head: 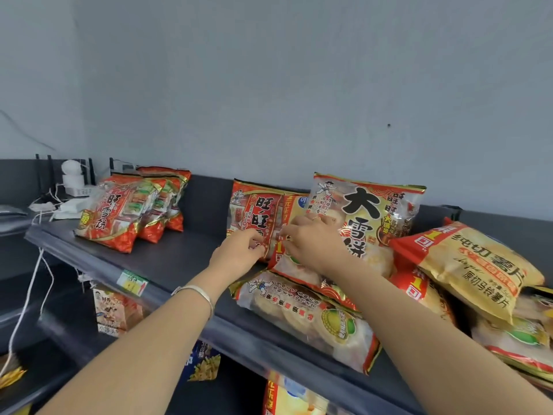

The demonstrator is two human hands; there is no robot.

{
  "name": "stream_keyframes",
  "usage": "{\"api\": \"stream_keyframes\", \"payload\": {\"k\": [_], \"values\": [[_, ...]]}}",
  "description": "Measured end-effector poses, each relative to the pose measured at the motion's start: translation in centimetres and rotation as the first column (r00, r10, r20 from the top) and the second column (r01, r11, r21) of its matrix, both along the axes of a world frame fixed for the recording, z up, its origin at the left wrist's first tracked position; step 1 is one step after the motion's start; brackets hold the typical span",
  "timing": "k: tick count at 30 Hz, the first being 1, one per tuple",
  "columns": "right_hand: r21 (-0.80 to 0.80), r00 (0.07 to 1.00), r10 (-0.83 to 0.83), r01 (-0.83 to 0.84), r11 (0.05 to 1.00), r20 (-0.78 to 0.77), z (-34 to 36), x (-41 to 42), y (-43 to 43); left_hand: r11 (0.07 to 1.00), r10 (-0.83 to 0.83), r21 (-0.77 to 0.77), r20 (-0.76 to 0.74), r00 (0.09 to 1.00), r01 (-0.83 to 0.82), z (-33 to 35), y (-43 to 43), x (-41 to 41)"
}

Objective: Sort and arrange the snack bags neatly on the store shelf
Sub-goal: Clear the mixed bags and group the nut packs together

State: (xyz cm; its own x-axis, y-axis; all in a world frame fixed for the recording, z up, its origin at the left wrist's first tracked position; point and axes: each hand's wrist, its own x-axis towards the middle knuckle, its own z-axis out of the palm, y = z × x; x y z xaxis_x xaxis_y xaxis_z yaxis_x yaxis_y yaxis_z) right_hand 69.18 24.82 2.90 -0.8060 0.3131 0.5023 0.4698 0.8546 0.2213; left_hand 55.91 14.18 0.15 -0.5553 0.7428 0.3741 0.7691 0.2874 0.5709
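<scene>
The person is standing at a dark shelf and reaching both arms over its front edge. The left hand, with a silver bracelet on its wrist, is curling its fingers and pinching the upper edge of a red-cornered bag. The right hand, wearing a ring, is pinching the same edge just beside it. That bag is leaning in the middle of the shelf, its lower part resting on a flat bag lying along the front edge.

Behind the hands a red bag is standing upright against the back panel. Touching it on the right is a large bag with big black characters. Further right, a yellow chip bag is lying tilted on top of a loose pile of more bags. Well apart at the left end, a row of three red bags is standing one behind another. A white camera device and some cables are sitting beyond them. A price tag is hanging on the shelf's front lip.
</scene>
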Motion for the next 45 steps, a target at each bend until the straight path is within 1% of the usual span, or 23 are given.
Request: {"api": "stream_keyframes", "payload": {"k": [2, 4, 6, 8, 11, 14, 16, 18, 19, 20, 21, 22, 24, 25, 26, 28, 32, 34, 36, 39, 41, 43, 45], "values": [[0.043, 1.000, -0.005, 0.006, 0.999, -0.011, -0.2, -0.9, 0.7, 0.999, -0.036, 0.006, 0.034, 0.999, 0.036, -0.3, 0.9, -0.6], [0.081, 0.998, -0.008, 0.012, 0.997, -0.055, -0.3, -1.5, 1.4, 0.996, -0.090, 0.030, 0.067, 0.994, 0.088, -0.2, 1.9, -0.9], [0.100, 0.991, -0.017, 0.030, 0.995, -0.131, 0.0, -1.7, 2.3, 0.984, -0.162, 0.087, 0.108, 0.981, 0.153, 0.3, 3.0, -1.1], [0.095, 0.973, -0.049, 0.072, 0.993, -0.227, 0.2, -1.7, 3.2, 0.963, -0.248, 0.136, 0.115, 0.962, 0.232, 1.1, 4.2, -1.0], [0.082, 0.899, -0.131, 0.181, 0.980, -0.419, 0.4, -1.5, 4.5, 0.920, -0.377, 0.146, 0.080, 0.923, 0.364, 2.2, 6.3, -0.5], [-0.022, 0.797, -0.262, 0.298, 0.954, -0.544, 0.2, -1.2, 5.0, 0.878, -0.471, 0.146, 0.090, 0.878, 0.456, 2.6, 8.3, -0.5], [-0.082, 0.753, -0.360, 0.381, 0.921, -0.550, 0.0, -1.0, 4.9, 0.881, -0.465, 0.135, 0.069, 0.883, 0.453, 2.3, 9.8, -1.3], [-0.116, 0.739, -0.461, 0.470, 0.875, -0.491, 0.1, -0.8, 4.5, 0.918, -0.379, 0.134, 0.019, 0.925, 0.373, 1.7, 10.7, -2.4], [-0.132, 0.732, -0.499, 0.500, 0.856, -0.465, 0.2, -0.9, 4.1, 0.926, -0.348, 0.175, 0.055, 0.936, 0.334, 1.4, 10.9, -2.9], [-0.141, 0.733, -0.521, 0.517, 0.845, -0.438, 0.3, -1.1, 3.6, 0.923, -0.350, 0.221, 0.145, 0.926, 0.314, 1.1, 11.0, -3.3], [-0.141, 0.748, -0.530, 0.521, 0.842, -0.401, 0.3, -1.3, 3.1, 0.914, -0.378, 0.260, 0.264, 0.887, 0.312, 0.8, 11.1, -3.8], [-0.138, 0.773, -0.530, 0.517, 0.845, -0.349, 0.2, -1.7, 2.6, 0.901, -0.421, 0.286, 0.391, 0.819, 0.326, 0.4, 11.3, -4.2], [-0.143, 0.817, -0.534, 0.514, 0.846, -0.220, -0.2, -2.6, 1.9, 0.868, -0.496, 0.307, 0.585, 0.641, 0.391, -0.4, 11.5, -4.8], [-0.155, 0.824, -0.539, 0.518, 0.841, -0.173, -0.4, -3.0, 1.8, 0.853, -0.511, 0.300, 0.648, 0.565, 0.428, -0.6, 11.6, -4.9], [-0.176, 0.823, -0.547, 0.522, 0.835, -0.154, -0.4, -3.2, 1.8, 0.840, -0.516, 0.287, 0.684, 0.516, 0.459, -0.8, 11.7, -4.9], [-0.219, 0.810, -0.563, 0.526, 0.822, -0.167, -0.1, -3.4, 1.8, 0.822, -0.528, 0.280, 0.703, 0.477, 0.496, -0.7, 12.0, -4.8], [-0.248, 0.792, -0.588, 0.544, 0.802, -0.164, 0.4, -3.5, 1.6, 0.855, -0.470, 0.226, 0.719, 0.512, 0.468, -0.1, 13.0, -4.4], [-0.247, 0.780, -0.602, 0.557, 0.793, -0.173, 0.6, -3.8, 1.4, 0.866, -0.470, 0.251, 0.706, 0.530, 0.432, -0.3, 13.5, -4.3], [-0.246, 0.758, -0.630, 0.586, 0.772, -0.169, 1.1, -4.1, 1.3, 0.877, -0.470, 0.284, 0.673, 0.572, 0.386, -0.3, 13.9, -4.5], [-0.265, 0.715, -0.676, 0.627, 0.732, -0.175, 2.0, -3.8, 1.4, 0.871, -0.488, 0.381, 0.606, 0.628, 0.309, 0.8, 13.0, -4.7], [-0.296, 0.703, -0.689, 0.630, 0.718, -0.175, 2.4, -3.3, 1.6, 0.834, -0.528, 0.487, 0.572, 0.628, 0.259, 1.5, 12.6, -5.5], [-0.308, 0.707, -0.686, 0.623, 0.719, -0.173, 2.1, -3.4, 2.1, 0.778, -0.569, 0.596, 0.537, 0.623, 0.197, 2.3, 12.0, -6.4], [-0.294, 0.722, -0.670, 0.611, 0.735, -0.173, 1.0, -4.0, 2.7, 0.740, -0.575, 0.653, 0.493, 0.654, 0.159, 3.0, 11.2, -7.3]]}}
